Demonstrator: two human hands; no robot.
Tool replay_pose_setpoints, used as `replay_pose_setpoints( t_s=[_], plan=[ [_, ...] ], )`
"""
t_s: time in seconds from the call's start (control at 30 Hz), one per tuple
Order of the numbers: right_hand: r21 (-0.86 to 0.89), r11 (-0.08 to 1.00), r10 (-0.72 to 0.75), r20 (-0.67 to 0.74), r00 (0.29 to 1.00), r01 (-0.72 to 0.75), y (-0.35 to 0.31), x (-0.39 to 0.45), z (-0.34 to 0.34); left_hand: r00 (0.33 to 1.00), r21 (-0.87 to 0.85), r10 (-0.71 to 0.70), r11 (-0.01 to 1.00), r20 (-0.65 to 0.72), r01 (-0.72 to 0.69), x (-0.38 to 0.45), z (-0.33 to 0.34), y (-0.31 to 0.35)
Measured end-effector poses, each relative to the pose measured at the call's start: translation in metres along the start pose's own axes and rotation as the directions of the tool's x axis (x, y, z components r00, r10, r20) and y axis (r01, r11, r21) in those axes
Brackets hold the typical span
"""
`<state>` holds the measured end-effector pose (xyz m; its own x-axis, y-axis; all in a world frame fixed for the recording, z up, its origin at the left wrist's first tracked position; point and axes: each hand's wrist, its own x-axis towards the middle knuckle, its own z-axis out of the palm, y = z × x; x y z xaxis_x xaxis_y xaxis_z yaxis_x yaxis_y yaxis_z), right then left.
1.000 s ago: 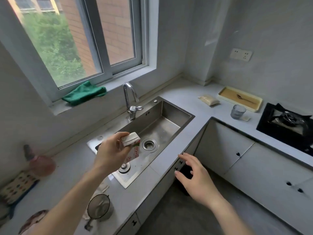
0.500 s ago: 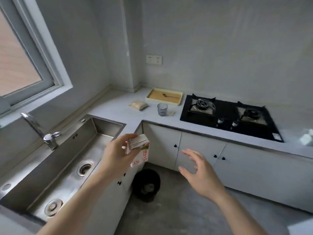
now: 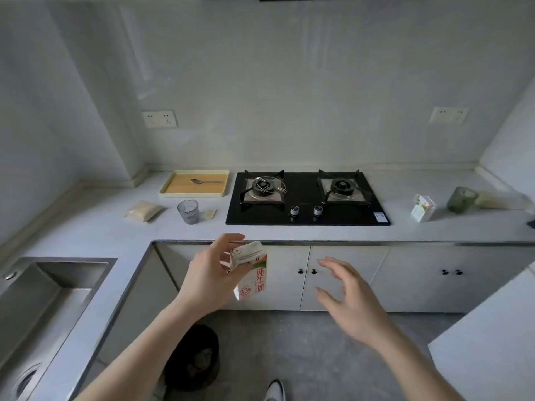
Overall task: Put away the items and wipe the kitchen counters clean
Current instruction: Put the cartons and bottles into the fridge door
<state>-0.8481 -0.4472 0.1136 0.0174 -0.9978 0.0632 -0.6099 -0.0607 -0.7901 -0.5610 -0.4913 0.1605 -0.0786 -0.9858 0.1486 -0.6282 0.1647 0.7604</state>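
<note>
My left hand [image 3: 210, 273] grips a small white milk carton [image 3: 253, 273] with red lettering, held in the air in front of the cabinet doors below the grey counter [image 3: 110, 227]. To its right my right hand [image 3: 348, 302] hovers open with fingers spread, holding nothing. On the counter lie a beige packet [image 3: 143, 211], a clear measuring cup [image 3: 188, 211], a small sachet [image 3: 209, 214] and a yellow tray [image 3: 173, 189] with a spoon [image 3: 206, 181]. A second milk carton [image 3: 423, 208] and a green glass [image 3: 461, 199] stand right of the stove.
A black two-burner gas stove [image 3: 307, 198] fills the counter's middle. The steel sink [image 3: 43, 299] is at the lower left. A black waste bin [image 3: 192, 357] stands on the floor below my left arm. White cabinet doors [image 3: 341, 279] run under the counter.
My view has swung right from the sink and window to the stove. My left hand has carried the carton away from over the sink. My right hand stays open beside it.
</note>
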Motion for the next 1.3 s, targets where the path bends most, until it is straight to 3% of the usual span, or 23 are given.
replay_pose_setpoints(
  t_s=[0.53,0.83,1.3],
  plan=[
    [-0.058,0.963,0.243,-0.244,0.939,-0.265,0.126,0.153,-0.121,0.948,-0.079,0.152,0.988,0.279,-0.135,0.261,0.175,0.033],
    [0.006,0.901,0.415,-0.299,0.859,-0.433,0.198,0.189,-0.171,0.912,-0.047,0.067,0.998,0.404,-0.052,0.349,0.280,0.040],
    [0.013,0.848,0.516,-0.249,0.820,-0.529,0.339,0.298,-0.276,0.921,0.106,-0.112,0.991,0.372,0.078,0.430,0.451,0.053]
  ],
)
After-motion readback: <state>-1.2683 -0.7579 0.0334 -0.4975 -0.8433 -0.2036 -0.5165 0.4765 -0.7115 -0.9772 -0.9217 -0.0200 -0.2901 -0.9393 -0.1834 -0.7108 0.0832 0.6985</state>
